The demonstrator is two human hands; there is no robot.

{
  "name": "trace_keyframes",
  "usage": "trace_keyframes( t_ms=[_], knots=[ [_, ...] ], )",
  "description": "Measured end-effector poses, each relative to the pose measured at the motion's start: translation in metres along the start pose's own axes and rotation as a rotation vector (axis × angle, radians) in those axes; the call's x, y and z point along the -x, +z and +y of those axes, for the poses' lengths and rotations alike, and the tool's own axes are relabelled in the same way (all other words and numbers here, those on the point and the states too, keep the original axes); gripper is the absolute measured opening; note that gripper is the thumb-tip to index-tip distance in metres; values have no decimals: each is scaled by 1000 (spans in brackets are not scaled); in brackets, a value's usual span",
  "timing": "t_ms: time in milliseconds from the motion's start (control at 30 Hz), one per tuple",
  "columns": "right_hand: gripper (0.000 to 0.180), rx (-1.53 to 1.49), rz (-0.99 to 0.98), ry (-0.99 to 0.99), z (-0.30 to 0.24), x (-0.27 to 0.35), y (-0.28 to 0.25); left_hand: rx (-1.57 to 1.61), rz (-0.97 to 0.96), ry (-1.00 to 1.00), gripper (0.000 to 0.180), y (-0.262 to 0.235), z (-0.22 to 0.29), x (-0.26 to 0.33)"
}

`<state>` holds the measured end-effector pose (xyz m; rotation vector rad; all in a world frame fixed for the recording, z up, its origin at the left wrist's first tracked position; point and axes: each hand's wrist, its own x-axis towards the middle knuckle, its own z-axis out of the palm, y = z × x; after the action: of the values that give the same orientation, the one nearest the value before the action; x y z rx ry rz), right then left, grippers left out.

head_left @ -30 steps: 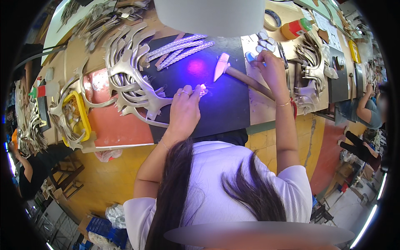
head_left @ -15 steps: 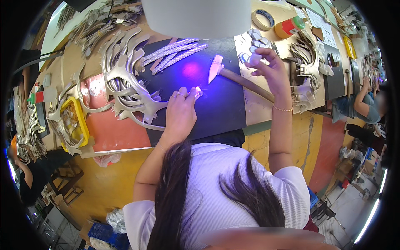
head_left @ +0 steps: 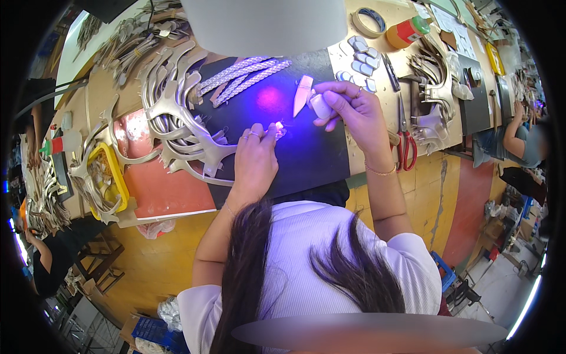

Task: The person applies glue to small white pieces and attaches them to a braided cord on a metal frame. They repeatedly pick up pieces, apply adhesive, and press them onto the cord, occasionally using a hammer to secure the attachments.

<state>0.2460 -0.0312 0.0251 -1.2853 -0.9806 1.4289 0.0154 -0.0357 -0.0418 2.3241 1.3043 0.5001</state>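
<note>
My left hand (head_left: 256,158) rests on the black work mat (head_left: 312,159), its fingers closed at a small shiny piece (head_left: 279,130) lit by purple light. What that piece is cannot be made out. Between thumb and fingers, my right hand (head_left: 356,115) pinches a small pale rounded pad (head_left: 320,107) above the mat. Just behind it lies a hammer (head_left: 303,93), most of its wooden handle hidden by the hand. Several similar pads (head_left: 365,62) lie at the back right. Braided silvery straps (head_left: 236,78) stretch across the mat's far side.
A pile of silver curved strap pieces (head_left: 191,138) sits left of my left hand. Red-handled scissors (head_left: 406,151) lie beside my right wrist. A white lamp-like body (head_left: 265,26) hangs over the far edge. Tape (head_left: 369,22), a glue-like bottle (head_left: 407,32) and a yellow tray (head_left: 121,177) stand around.
My right hand has moved left and toward me from the pads, bringing one pad over the mat. The scissors have come into view. My left hand stays in place.
</note>
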Motion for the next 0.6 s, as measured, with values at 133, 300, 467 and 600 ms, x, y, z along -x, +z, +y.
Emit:
trace_keyframes(
  t_ms=[133, 300, 467, 600],
  knots=[
    [29, -49, 39, -121, 9, 3, 12, -2, 15, 13, 34, 1, -1, -1],
    [22, 169, -40, -6, 24, 0, 10, 19, 29, 31, 35, -1, -2, 1],
    [14, 461, -201, 45, 39, 0, 8, -7, -26, 50, 39, -2, 2, 10],
    [17, 649, -259, -5, 49, -7, 10, -72, -20, 74, 40, 0, 3, 13]
  ],
)
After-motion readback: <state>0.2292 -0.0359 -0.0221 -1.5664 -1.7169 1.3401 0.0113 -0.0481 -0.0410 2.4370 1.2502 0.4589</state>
